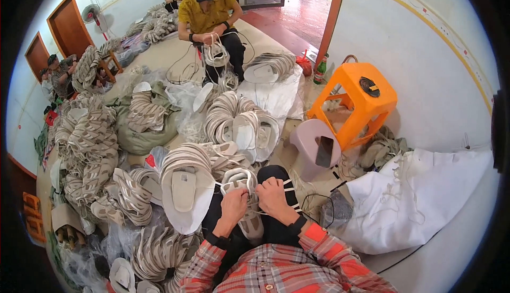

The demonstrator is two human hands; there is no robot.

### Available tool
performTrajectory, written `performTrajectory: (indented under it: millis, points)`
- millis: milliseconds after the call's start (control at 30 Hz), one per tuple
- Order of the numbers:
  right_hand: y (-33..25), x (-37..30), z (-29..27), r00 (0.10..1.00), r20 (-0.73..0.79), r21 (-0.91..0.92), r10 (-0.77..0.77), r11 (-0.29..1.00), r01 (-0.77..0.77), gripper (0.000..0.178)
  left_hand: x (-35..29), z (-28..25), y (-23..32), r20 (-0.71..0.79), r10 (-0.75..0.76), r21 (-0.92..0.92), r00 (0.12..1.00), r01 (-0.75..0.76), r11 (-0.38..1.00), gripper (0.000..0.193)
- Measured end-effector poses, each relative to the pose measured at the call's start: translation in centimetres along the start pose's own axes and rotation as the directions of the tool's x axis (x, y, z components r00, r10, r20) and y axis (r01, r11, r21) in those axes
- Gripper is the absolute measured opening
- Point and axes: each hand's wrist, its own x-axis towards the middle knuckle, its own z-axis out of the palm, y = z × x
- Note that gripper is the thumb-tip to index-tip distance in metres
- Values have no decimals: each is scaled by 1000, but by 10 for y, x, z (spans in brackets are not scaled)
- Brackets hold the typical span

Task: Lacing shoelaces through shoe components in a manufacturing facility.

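Note:
A beige and tan shoe upper (251, 228) rests on my lap between my knees, its toe towards me. My left hand (234, 206) is closed in a pinch at the left edge of its lacing, with a bit of white shoelace showing beside it. My right hand (272, 197) pinches the white shoelace (290, 189) on the other side, and the loose length trails right over my dark trouser leg. Just left of my hands stands a curved stack of shoe uppers (184, 189) with a pale insole-like sole facing up. My fingers hide part of the lacing.
More bundled uppers (95, 133) pile up at left, with others (234, 117) ahead. At right are an orange stool (361, 88), a lilac stool (311, 147) bearing a phone (324, 152), and a white sack (414, 197). A co-worker (210, 17) handles another upper opposite.

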Motion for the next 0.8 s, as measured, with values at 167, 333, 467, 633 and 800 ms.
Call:
performTrajectory:
  millis: [167,333,467,633,800]
  points:
    - [-8,5,10,1000,23,-77,-2,997,3,12,7,-3,0,64,-45,-173,997,56,983,19]
    - [-9,2,6,993,87,110,82,990,-91,26,20,-13,-9,286,6,-64,958,13,998,16]
    - [-9,6,1,989,125,168,73,981,-94,26,26,-9,1,235,90,250,968,-150,956,12]
    - [-14,2,-16,982,111,78,-155,986,147,18,33,-54,-31,174,232,85,957,-249,965,8]
    - [-21,8,-11,959,173,186,-224,964,192,16,27,-106,-45,442,-161,-556,882,411,723,7]
